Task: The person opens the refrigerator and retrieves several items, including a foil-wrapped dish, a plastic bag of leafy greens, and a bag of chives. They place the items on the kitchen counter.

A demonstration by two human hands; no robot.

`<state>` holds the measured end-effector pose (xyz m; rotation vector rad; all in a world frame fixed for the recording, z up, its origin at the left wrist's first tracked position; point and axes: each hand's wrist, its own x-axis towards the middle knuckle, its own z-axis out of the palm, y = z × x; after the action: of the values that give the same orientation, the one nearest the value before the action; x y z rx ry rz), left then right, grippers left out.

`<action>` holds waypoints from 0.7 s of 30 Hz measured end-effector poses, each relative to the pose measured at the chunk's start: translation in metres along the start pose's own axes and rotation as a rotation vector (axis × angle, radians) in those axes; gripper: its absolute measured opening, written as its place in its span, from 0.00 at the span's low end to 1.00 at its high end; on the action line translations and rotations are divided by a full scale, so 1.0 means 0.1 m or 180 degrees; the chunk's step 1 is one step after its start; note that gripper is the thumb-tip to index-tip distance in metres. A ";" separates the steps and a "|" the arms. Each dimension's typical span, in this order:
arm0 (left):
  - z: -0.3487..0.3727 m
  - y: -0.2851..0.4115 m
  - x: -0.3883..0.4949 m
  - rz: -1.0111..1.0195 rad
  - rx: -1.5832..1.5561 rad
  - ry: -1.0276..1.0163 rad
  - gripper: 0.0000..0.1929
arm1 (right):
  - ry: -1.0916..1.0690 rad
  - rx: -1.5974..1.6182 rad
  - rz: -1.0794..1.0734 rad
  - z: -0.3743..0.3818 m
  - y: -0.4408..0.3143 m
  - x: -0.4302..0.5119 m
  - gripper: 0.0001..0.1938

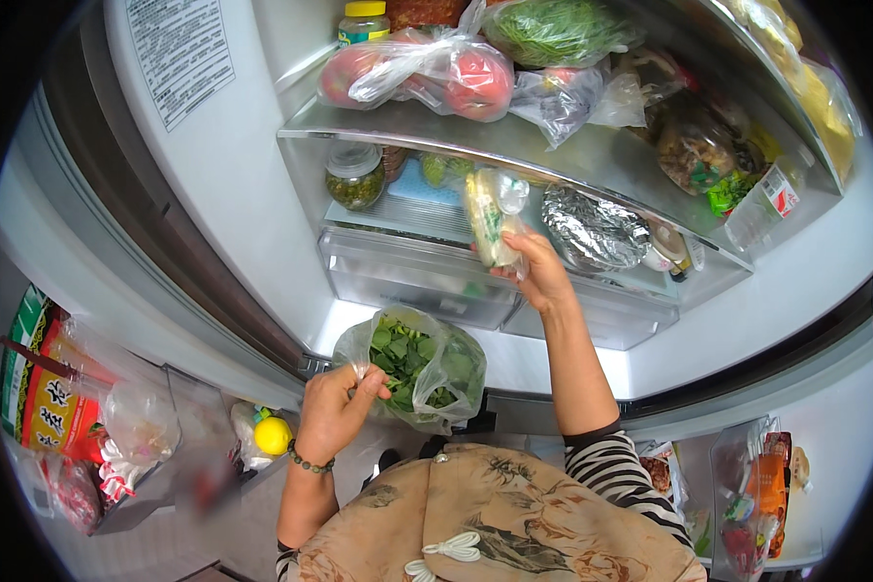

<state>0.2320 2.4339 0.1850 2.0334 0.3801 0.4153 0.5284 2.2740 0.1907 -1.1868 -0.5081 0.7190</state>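
Observation:
My left hand (342,404) grips the rim of a clear plastic bag (462,364) full of green leafy vegetables (404,356), hanging in front of the fridge's lower edge. In my right hand (538,269) is a pale yellowish item in clear plastic wrap (491,218), perhaps a vegetable; the wrap hides its exact kind. That hand is held at the front of the lower glass shelf (436,225), between a lidded glass jar (355,174) of green pieces on the left and a foil-covered dish (595,227) on the right.
Bagged red-pink produce (476,80) and bagged greens (553,33) crowd the upper shelf (407,127). Clear drawers (422,280) sit below the lower shelf. Both doors stand open; the left door bin (142,480) holds packets, with a yellow round item (273,435) nearby. An orange packet (767,487) stands right.

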 end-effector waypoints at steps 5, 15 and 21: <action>-0.11 -0.05 -0.05 0.0137 0.0403 0.0305 0.10 | 0.1256 -0.1871 -0.0749 -0.05 0.03 0.40 0.36; -0.18 -0.21 -0.03 -0.0346 -0.0078 0.0412 0.06 | -0.1101 -0.3501 -0.2129 0.79 0.26 -0.81 0.28; -0.26 -0.35 -0.05 -0.0471 -0.0902 0.0350 0.07 | -0.0002 -0.4540 -0.1984 0.51 0.59 -0.99 0.29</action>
<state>0.2125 2.4676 0.1653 1.7001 0.5059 0.4629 0.4125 2.2462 0.1517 -2.1433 -1.4222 -0.3324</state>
